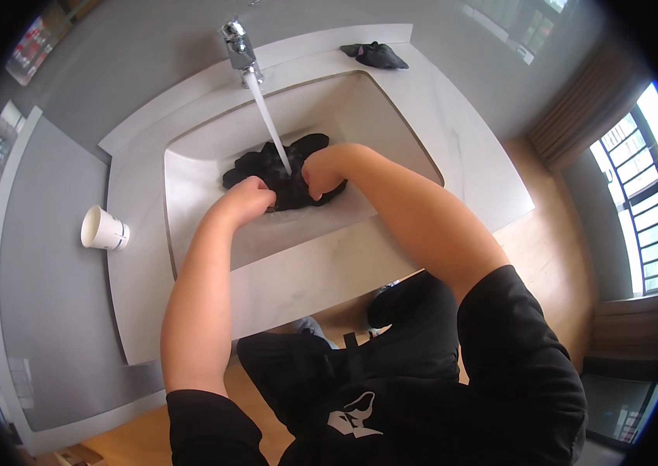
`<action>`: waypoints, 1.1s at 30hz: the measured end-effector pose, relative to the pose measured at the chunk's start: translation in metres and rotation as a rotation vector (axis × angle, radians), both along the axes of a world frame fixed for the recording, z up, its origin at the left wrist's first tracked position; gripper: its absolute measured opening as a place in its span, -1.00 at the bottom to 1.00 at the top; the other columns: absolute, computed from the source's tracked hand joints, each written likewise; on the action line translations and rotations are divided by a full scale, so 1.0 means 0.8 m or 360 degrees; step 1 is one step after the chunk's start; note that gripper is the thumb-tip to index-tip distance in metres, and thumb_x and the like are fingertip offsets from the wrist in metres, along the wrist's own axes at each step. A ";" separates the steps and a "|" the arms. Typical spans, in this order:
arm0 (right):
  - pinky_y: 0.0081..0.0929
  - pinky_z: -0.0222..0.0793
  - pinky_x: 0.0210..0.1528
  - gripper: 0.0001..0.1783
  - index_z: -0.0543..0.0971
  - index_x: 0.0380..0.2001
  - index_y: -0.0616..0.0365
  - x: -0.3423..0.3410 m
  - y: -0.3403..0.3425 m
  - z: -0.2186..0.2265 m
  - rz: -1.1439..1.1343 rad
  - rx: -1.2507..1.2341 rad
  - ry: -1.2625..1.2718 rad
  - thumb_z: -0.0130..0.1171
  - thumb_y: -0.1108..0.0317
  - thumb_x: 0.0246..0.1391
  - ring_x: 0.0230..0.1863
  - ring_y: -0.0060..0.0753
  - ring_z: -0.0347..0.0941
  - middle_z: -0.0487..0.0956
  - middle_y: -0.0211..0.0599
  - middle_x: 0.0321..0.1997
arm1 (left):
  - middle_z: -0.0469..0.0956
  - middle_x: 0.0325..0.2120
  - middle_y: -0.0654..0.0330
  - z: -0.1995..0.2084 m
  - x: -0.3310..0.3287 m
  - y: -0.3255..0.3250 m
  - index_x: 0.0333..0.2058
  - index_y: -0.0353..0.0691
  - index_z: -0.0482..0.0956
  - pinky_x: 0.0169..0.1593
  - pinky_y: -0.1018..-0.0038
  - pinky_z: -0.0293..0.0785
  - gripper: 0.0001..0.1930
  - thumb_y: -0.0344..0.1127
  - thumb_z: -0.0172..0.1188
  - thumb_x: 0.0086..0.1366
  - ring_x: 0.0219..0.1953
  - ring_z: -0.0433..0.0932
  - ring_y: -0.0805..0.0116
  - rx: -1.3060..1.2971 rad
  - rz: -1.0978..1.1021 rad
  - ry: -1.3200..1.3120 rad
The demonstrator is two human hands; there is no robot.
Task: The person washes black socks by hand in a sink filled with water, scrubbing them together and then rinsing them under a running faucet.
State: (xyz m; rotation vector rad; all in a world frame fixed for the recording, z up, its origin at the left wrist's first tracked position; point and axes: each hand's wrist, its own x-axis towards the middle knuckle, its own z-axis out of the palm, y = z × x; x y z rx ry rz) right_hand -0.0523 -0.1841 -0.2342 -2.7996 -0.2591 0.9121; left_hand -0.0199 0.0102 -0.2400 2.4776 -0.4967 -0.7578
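A wet black cloth (309,145) lies bunched in the white sink (197,225); folds hide what kind of piece it is. Water (270,124) pours from the chrome tap (240,51) onto its middle. At the cloth's near left edge, my left hand (250,200) has its fingers closed on the fabric. My right hand (324,169) grips the right side with curled fingers, partly turned away from view. Both hands are down inside the basin, a short way apart, with the stream falling between them.
Another small dark crumpled cloth (376,55) rests on the counter's back right corner. On the left, a white paper cup (104,229) stands by the counter edge, beside a grey panel (57,295). A window (639,186) and brown curtain (577,97) are at the right.
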 end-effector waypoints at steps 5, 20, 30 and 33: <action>-0.25 0.43 -0.09 -0.68 0.69 -0.28 0.05 0.017 -0.013 -0.021 -0.0106 -0.0094 -0.0230 0.33 0.17 -0.15 -0.13 -0.15 0.55 0.66 -0.23 -0.23 | 0.57 -0.19 0.03 -0.009 0.009 -0.002 -0.15 -0.32 0.51 -0.04 0.35 0.42 -0.64 -0.25 0.09 0.09 -0.12 0.52 0.20 -0.0019 -0.0024 0.0079; -0.32 0.40 -0.08 -0.60 0.69 -0.28 0.04 0.005 -0.014 -0.010 -0.0142 0.0112 -0.0078 0.37 0.02 -0.13 -0.14 -0.26 0.54 0.66 -0.29 -0.24 | 0.57 -0.22 0.07 -0.010 0.006 -0.003 -0.12 -0.28 0.52 -0.04 0.38 0.41 -0.63 -0.22 0.19 0.11 -0.13 0.50 0.24 -0.0090 -0.0047 0.0030; -0.33 0.39 -0.10 -0.49 0.60 -0.15 0.08 0.013 -0.017 -0.011 -0.0145 0.0125 -0.0043 0.36 -0.02 -0.10 -0.10 -0.24 0.50 0.62 -0.25 -0.17 | 0.57 -0.18 -0.06 0.001 0.005 -0.005 -0.11 -0.35 0.48 -0.04 0.32 0.45 -0.53 -0.13 0.16 0.06 -0.11 0.55 0.11 0.0011 -0.0118 -0.0016; -0.25 0.37 0.03 -0.41 0.58 -0.11 0.13 0.010 -0.014 0.001 -0.0274 0.0147 -0.0062 0.40 -0.02 -0.17 0.02 -0.14 0.49 0.60 -0.15 -0.05 | 0.56 -0.17 -0.03 -0.003 0.005 -0.003 -0.08 -0.32 0.47 -0.03 0.32 0.44 -0.49 -0.06 0.21 0.10 -0.09 0.53 0.12 0.0045 -0.0055 -0.0012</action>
